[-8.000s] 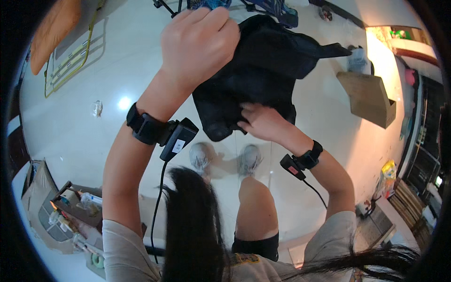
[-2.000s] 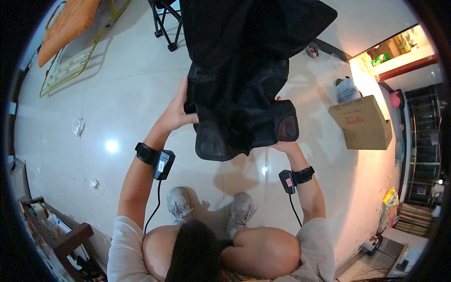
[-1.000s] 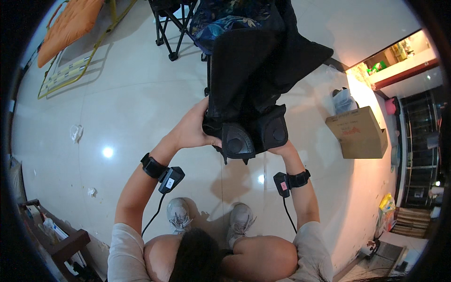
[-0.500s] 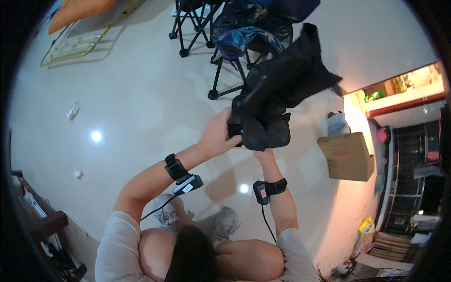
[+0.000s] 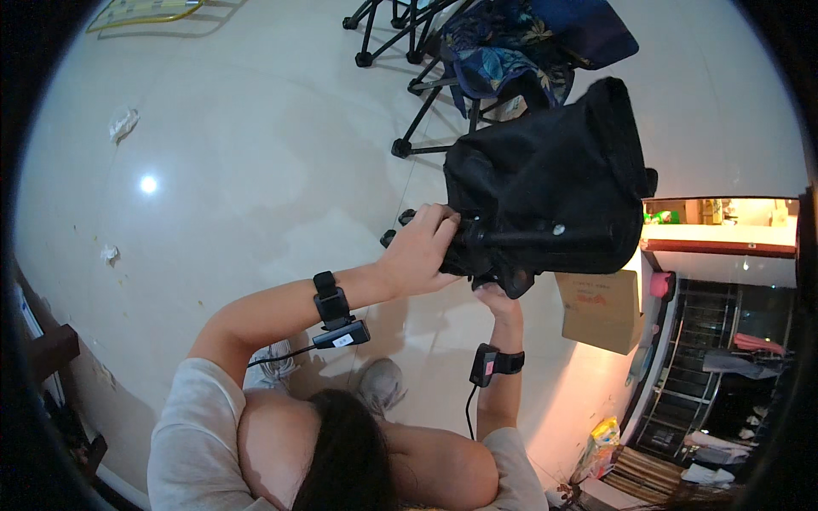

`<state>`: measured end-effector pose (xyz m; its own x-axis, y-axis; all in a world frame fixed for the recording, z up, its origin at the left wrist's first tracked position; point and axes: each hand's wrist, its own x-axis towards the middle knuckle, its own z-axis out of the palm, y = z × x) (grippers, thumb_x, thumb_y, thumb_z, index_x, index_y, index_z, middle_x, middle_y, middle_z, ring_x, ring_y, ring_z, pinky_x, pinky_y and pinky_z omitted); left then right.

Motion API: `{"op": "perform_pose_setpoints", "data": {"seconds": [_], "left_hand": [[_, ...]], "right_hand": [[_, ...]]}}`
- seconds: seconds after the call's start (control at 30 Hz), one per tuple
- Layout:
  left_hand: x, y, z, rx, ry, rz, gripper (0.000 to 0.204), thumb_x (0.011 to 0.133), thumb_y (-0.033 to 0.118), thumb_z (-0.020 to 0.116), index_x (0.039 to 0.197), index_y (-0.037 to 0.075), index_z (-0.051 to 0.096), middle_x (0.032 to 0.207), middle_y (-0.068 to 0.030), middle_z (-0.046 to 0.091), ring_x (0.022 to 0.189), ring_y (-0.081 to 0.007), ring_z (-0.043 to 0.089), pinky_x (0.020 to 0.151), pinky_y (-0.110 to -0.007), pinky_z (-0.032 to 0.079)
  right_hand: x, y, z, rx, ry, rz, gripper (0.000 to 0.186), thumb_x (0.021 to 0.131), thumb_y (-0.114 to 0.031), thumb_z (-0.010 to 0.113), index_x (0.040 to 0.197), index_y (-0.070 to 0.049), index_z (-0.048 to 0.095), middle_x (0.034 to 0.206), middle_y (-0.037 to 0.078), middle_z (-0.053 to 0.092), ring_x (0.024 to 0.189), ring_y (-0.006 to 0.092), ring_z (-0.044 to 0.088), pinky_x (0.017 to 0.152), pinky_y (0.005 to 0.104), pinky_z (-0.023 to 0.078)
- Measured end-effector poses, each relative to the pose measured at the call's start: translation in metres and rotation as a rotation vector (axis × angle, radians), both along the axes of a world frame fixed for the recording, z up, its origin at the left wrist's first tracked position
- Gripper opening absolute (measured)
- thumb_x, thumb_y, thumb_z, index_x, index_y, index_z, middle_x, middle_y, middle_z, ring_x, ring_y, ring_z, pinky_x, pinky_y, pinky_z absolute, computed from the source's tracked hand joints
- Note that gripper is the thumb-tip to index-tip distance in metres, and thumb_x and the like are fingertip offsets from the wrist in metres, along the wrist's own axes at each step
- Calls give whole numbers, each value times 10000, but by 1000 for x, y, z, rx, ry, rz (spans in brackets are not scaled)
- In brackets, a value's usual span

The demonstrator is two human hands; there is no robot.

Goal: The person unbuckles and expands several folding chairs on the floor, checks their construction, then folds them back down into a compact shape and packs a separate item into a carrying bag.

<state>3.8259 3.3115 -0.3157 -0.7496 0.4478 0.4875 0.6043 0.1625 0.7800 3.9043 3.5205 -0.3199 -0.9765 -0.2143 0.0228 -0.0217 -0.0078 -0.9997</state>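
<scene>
Fabric bundle [image 5: 554, 170] at two o'clock on my screen, a chair [image 5: 498, 68] beyond it.
My left grip [image 5: 419, 251] sits at the bundle's eight o'clock, my right grip [image 5: 497, 298] at its seven; a carton [image 5: 596, 317] toward four, scraps [image 5: 123, 125] at ten and nine on the floor [image 5: 256, 170].

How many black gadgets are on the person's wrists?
2. One black gadget is on the left wrist, the second gadget on the right wrist. Both wrists show, so none seems hidden.
</scene>
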Motion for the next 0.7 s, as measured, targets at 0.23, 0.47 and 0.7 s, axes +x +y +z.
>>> {"op": "perform_pose_setpoints", "data": {"seconds": [0.23,0.47,0.7], "left_hand": [[21,2,7,43,-198,-71,773,722,330,653,1223,-137,294,1154,-246,380,1077,-385,403,934,-383,348],[-53,-14,5,506,-1031,-235,564,809,211,613,1250,-21,350,1148,-142,473,1095,-200,425,949,-326,328],[-72,-15,-18,565,-527,-323,399,738,83,673,1099,8,520,918,-48,601,796,-115,538,783,-267,427]], "right_hand": [[0,-29,-46,-20,-187,-489,534,732,-151,672,1204,-38,448,1192,91,494,1092,206,459,922,339,386],[-26,-36,-28,300,57,-595,475,876,-234,514,1280,-50,343,1246,103,416,1104,222,451,930,349,409],[-27,-30,-40,-61,-1,-614,533,834,-253,578,1282,-74,352,1238,88,432,1084,231,468,924,352,412]]}}
